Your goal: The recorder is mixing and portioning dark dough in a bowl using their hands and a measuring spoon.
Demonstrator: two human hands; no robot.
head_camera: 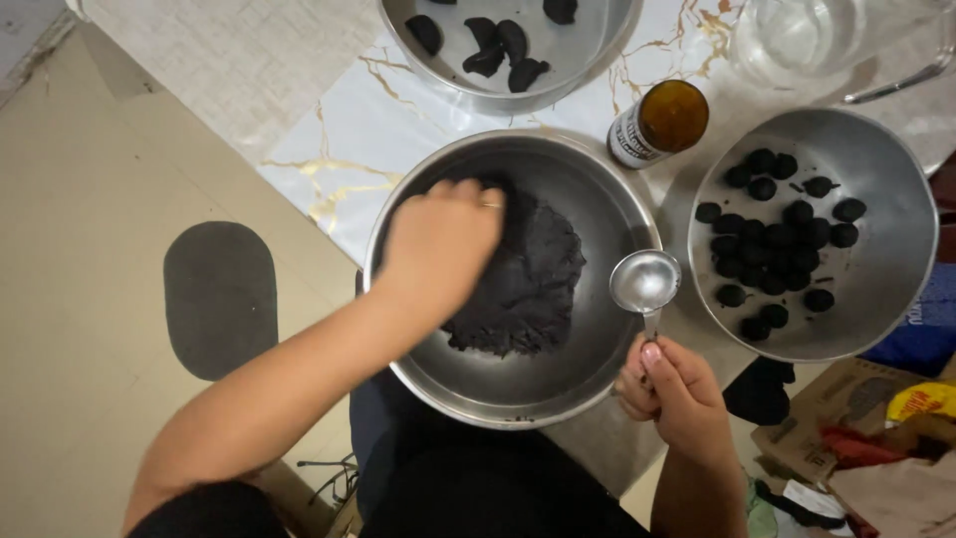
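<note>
Our left hand presses flat-fingered into the dark black dough in the big round steel bowl, while our right hand pinches a small round metal scoop. The steel bowl on the right holds rolled black balls, and the top steel bowl has a few folded black pieces.

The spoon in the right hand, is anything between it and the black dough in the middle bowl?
Nothing visible. The metal spoon hangs over the bowl's rim, beside the dough. The left hand rests on the dough's far side.

Dim warm indoor light w/ soft shadows, glare on steel bowl rims, slight edge blur.
</note>
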